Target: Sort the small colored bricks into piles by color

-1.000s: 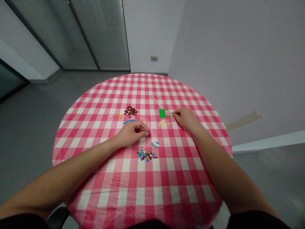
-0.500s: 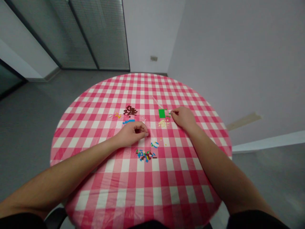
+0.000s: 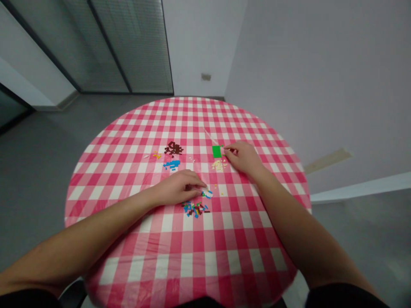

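My left hand (image 3: 180, 187) lies on the tablecloth with its fingertips at a small group of blue and white bricks (image 3: 207, 193), and the fingers hide whatever is under them. Just below sits a mixed pile of small coloured bricks (image 3: 194, 208). My right hand (image 3: 243, 157) is pinched beside a green baseplate (image 3: 217, 151), above cream bits (image 3: 218, 165). Further left lie dark brown bricks (image 3: 174, 148), blue bricks (image 3: 171, 164) and yellow bits (image 3: 157, 155). I cannot tell whether either hand holds a tiny piece.
A round table with a pink-and-white gingham cloth (image 3: 189, 265) fills the middle, its edge curving all around. Beyond it are a grey floor (image 3: 64, 145), a glass partition with blinds (image 3: 141, 47) and a pale wall (image 3: 305, 64). A dark chair back (image 3: 72, 293) shows at the bottom.
My left hand has slid right and toward me, onto the small blue and white group. My right hand has shifted left, closer to the green baseplate.
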Tool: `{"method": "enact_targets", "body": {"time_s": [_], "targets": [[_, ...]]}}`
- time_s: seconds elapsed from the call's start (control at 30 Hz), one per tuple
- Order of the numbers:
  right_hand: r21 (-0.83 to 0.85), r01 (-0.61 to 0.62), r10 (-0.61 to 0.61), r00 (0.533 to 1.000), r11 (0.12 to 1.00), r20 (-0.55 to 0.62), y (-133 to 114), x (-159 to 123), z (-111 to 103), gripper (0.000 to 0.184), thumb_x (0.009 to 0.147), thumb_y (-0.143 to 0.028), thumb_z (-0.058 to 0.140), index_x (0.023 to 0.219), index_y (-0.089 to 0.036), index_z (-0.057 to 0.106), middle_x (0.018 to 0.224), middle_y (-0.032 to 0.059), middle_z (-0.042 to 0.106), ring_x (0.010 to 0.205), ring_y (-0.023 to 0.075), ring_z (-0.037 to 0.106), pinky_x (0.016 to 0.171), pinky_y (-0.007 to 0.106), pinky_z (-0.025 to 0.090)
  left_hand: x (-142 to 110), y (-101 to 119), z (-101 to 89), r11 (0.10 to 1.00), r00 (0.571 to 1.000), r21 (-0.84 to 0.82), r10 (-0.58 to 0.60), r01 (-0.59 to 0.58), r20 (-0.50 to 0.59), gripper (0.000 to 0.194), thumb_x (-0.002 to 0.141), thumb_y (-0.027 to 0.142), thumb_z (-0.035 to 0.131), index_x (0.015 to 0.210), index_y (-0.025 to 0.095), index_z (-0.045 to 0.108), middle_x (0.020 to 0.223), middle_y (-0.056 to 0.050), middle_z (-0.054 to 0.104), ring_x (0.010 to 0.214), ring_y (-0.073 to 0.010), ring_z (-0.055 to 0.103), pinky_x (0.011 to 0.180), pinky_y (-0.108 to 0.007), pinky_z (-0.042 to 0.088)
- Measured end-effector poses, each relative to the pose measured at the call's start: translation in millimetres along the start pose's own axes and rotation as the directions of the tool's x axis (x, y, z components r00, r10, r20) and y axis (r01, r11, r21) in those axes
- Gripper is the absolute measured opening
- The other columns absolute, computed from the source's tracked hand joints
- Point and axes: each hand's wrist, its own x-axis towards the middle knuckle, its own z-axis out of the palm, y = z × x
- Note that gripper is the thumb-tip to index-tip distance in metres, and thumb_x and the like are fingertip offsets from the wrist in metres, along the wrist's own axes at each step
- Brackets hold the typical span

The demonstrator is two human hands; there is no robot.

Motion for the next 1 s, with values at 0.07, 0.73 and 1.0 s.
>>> {"method": "enact_targets", "body": {"time_s": [0.07,0.73,1.0], "targets": [[0.051,0.042,-0.042,0.999,0.998,0.006,-7,-3,-1,0.029,0.095,-0.031,0.055,0.105,-0.018,0.079,0.101,0.011,0.076,0.09,0.0232,0.067,0.081,0.035,0.049,1,0,2.5,0.996,0.998,0.078,0.047,-0.049,0.029,0.024,0.094,0.024,0.061,0.112,0.02,0.075,0.099,-0.01,0.074,0.092,-0.0207,0.066,0.085,-0.032,0.049],[0.249,0.304,-0.392,0.758,0.92,0.522,-60,-38,-10,0.012,0.079,-0.013,0.067,0.076,-0.02,0.077,0.076,0.0025,0.075,0.066,0.0143,0.062,0.06,0.027,0.038,-14,-17,-46.4,0.956,0.92,0.001,-0.283,0.294,-0.272,0.012,0.083,0.026,0.064,0.084,0.02,0.075,0.083,-0.004,0.076,0.072,-0.0173,0.065,0.068,-0.029,0.047],[0.202,0.333,-0.39,0.785,0.921,0.482,-67,-38,-6,0.02,0.075,-0.007,0.059,0.077,-0.019,0.075,0.083,0.005,0.076,0.07,0.0162,0.061,0.062,0.028,0.039,-30,-38,-74.1,0.873,0.869,0.095,-0.457,0.479,-0.188,0.01,0.077,0.028,0.069,0.081,0.025,0.077,0.081,-0.001,0.078,0.071,-0.0179,0.067,0.065,-0.025,0.046]]}}
